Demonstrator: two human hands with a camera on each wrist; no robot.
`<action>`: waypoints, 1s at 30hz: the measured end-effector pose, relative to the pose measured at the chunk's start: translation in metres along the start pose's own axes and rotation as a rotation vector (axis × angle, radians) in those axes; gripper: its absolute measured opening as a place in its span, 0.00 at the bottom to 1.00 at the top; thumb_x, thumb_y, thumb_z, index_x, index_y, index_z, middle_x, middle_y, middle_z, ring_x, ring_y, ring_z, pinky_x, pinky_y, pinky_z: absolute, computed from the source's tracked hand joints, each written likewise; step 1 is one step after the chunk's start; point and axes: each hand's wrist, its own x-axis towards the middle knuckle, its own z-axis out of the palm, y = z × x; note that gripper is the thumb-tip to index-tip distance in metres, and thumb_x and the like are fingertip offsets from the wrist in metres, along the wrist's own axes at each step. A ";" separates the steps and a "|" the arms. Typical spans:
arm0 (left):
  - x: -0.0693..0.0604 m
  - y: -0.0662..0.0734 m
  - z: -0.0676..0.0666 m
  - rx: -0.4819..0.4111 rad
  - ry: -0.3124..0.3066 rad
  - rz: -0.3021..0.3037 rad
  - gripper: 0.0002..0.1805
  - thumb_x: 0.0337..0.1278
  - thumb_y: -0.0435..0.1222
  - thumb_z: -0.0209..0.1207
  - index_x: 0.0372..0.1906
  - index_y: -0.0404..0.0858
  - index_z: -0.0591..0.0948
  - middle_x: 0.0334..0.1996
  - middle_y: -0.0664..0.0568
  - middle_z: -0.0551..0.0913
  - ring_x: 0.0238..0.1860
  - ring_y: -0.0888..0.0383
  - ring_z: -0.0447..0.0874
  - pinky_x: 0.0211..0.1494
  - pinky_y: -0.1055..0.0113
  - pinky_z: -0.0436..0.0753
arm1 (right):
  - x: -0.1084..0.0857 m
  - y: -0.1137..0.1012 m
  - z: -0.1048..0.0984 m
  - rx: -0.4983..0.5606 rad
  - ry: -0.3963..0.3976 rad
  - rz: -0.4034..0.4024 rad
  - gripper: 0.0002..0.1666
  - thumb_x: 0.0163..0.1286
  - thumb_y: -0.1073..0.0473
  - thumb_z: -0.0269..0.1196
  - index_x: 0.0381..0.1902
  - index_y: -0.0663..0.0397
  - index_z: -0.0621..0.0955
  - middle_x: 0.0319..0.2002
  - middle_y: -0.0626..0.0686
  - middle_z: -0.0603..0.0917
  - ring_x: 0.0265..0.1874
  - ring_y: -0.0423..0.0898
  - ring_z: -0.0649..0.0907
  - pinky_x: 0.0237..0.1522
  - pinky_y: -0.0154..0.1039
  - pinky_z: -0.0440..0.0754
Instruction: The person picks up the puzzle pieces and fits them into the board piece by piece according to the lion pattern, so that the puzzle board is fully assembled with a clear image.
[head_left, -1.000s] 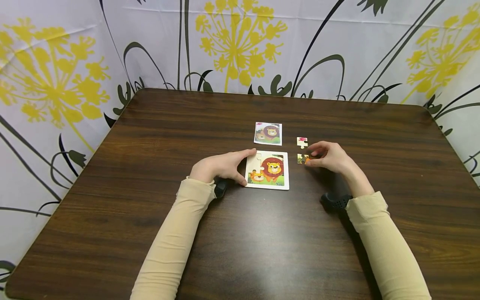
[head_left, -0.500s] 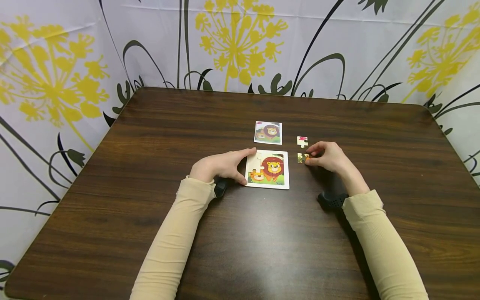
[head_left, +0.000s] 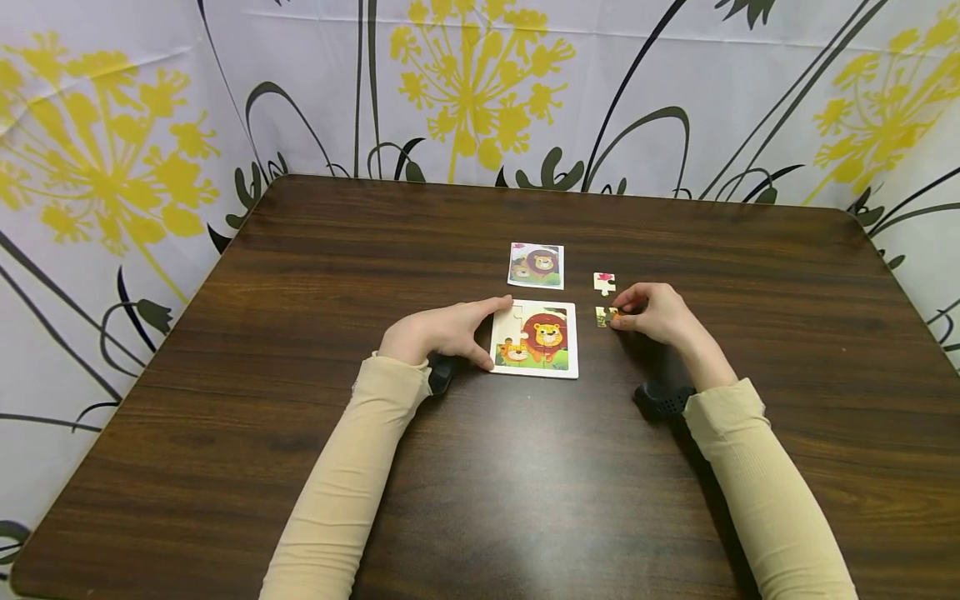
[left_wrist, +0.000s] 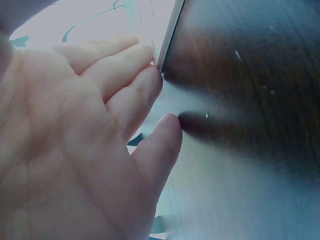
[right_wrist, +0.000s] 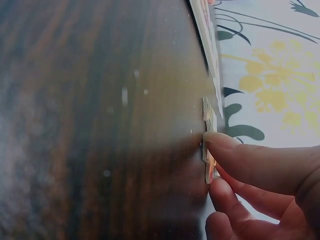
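A white-framed lion puzzle board (head_left: 573,346) lies on the table, with a lion and a cub pictured and a bare pale gap at its upper left. My left hand (head_left: 444,332) touches the board's left side, thumb at the near corner and a finger at the far corner; its palm (left_wrist: 65,135) fills the left wrist view. Right of the board, my right hand (head_left: 660,313) pinches a green and orange puzzle piece (head_left: 602,317) by its right side. In the right wrist view the thumb lies on this piece (right_wrist: 208,112), low at the table surface.
Just beyond the pinched piece lies another puzzle piece (head_left: 603,283) with a pink flower. A small picture card (head_left: 536,267) of the same lion scene sits behind the board. The brown table (head_left: 375,250) ends at a flower-patterned cloth (head_left: 315,67).
My right wrist has shifted slightly left, while its fingers stay at the same piece. The left hand and the board keep their places.
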 end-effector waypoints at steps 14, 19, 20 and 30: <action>-0.002 0.001 0.000 0.017 0.000 0.009 0.52 0.46 0.35 0.69 0.74 0.37 0.50 0.73 0.44 0.54 0.72 0.50 0.55 0.74 0.58 0.56 | -0.001 -0.001 0.001 0.034 0.015 -0.017 0.16 0.52 0.66 0.70 0.37 0.65 0.77 0.32 0.57 0.81 0.27 0.42 0.75 0.29 0.34 0.70; -0.002 0.001 0.000 0.009 -0.003 0.005 0.53 0.46 0.35 0.70 0.74 0.37 0.50 0.73 0.44 0.54 0.72 0.50 0.55 0.74 0.58 0.56 | -0.001 0.000 0.001 0.049 0.005 -0.013 0.17 0.53 0.66 0.70 0.39 0.65 0.78 0.28 0.53 0.80 0.25 0.40 0.74 0.27 0.33 0.70; -0.002 0.001 0.000 0.006 -0.004 0.005 0.53 0.46 0.35 0.70 0.74 0.37 0.50 0.73 0.44 0.54 0.72 0.50 0.55 0.74 0.58 0.56 | -0.001 0.000 0.000 0.050 0.004 -0.013 0.17 0.53 0.66 0.70 0.40 0.65 0.78 0.28 0.52 0.79 0.25 0.40 0.74 0.27 0.33 0.70; -0.002 0.001 0.000 -0.007 -0.002 0.012 0.53 0.45 0.34 0.69 0.74 0.37 0.50 0.74 0.45 0.53 0.73 0.52 0.53 0.75 0.59 0.55 | -0.002 -0.001 -0.002 0.048 0.007 0.014 0.12 0.55 0.64 0.69 0.35 0.66 0.82 0.24 0.50 0.80 0.24 0.41 0.73 0.27 0.32 0.71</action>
